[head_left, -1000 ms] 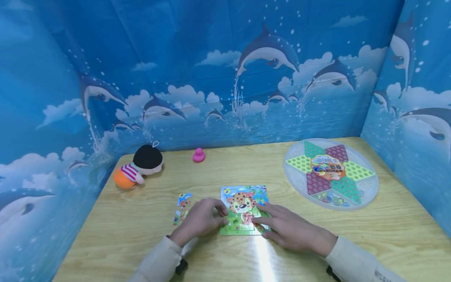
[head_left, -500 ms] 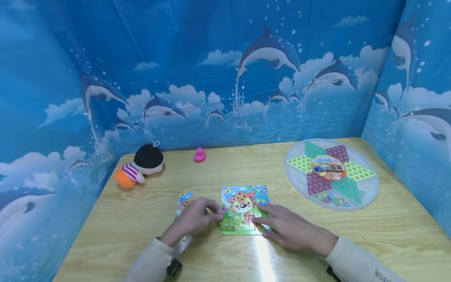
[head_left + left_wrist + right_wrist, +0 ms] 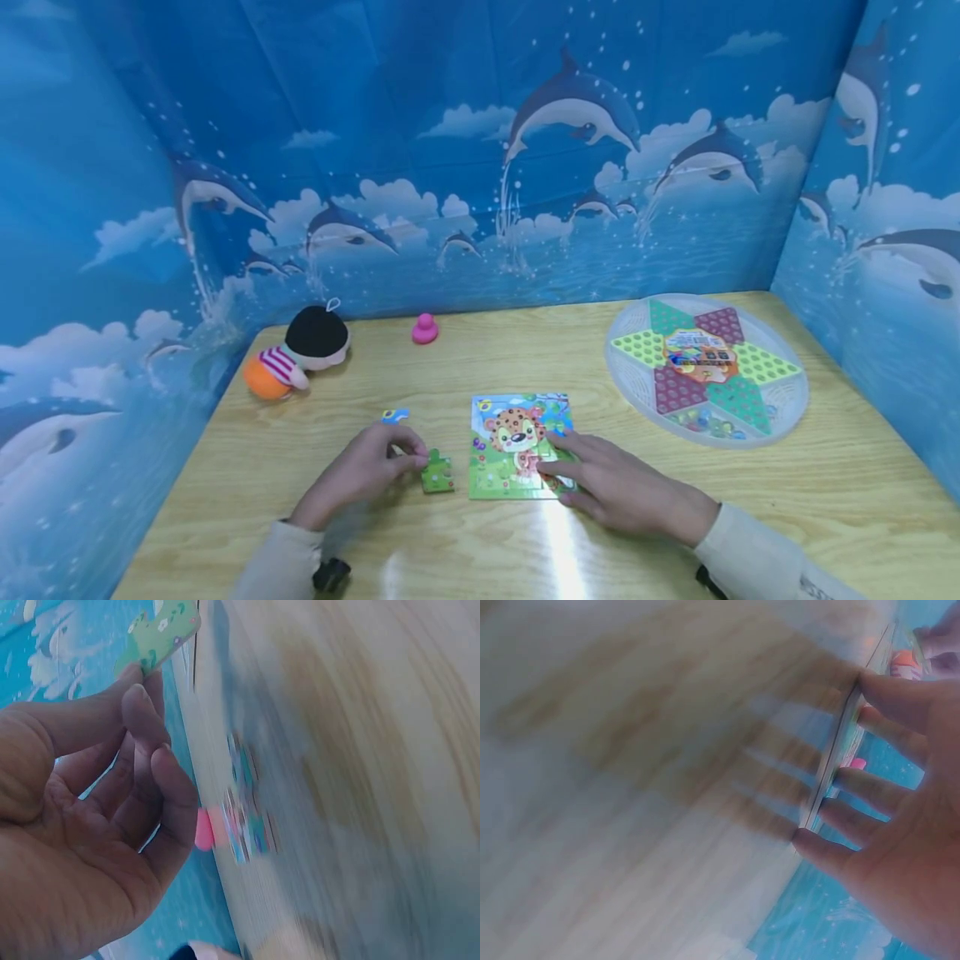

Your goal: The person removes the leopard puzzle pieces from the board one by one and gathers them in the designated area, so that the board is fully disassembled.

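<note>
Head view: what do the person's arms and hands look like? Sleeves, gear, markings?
Left sleeve and right sleeve: long, pale beige. Dark lettering runs along the right one, cut off by the frame edge. A small black item sits under the left wrist, another black item under the right, mostly hidden. Left hand and right hand: no gloves.

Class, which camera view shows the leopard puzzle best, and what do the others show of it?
The head view: the leopard puzzle shows its picture face, partly covered by the right hand. Right wrist: only its thin edge. Left wrist: nothing clearly identifiable of it.
</note>
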Available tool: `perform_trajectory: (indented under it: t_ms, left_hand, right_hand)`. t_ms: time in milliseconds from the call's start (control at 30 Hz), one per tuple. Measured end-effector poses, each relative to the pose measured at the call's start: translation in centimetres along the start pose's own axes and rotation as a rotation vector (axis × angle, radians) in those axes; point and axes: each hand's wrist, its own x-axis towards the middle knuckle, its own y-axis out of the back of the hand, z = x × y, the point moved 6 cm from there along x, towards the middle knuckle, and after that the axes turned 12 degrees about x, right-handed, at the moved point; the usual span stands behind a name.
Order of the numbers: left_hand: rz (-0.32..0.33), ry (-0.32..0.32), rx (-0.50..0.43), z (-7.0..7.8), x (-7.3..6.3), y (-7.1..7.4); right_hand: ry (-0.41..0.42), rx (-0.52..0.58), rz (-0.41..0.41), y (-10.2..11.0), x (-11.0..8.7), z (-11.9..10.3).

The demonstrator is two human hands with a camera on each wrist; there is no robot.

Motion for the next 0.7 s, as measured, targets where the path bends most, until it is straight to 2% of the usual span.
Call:
perform_trajectory:
  t_ms: [300,367,600,700]
  left_hand:
    - [-0.020,0.073,-0.014,-2.5,-1.3,1.3]
    - [-0.030,0.068,-0.021,-2.9,-1.6,1.5]
    - [-0.042,-0.056,-0.029,-4.1,-2.7,2.0]
    - [-0.051,-0.077,-0.047,-4.5,-3.1,2.1]
  right_hand:
    - [-0.004,0.003,-0.004,0.0,0.0,0.0]
    - [-0.001,0.000,-0.002,0.0,0.0,0.0]
    - [0.007,-0.005,0.004,0.0,0.0,0.0]
    - [0.005,-0.002,0.005,0.0,0.0,0.0]
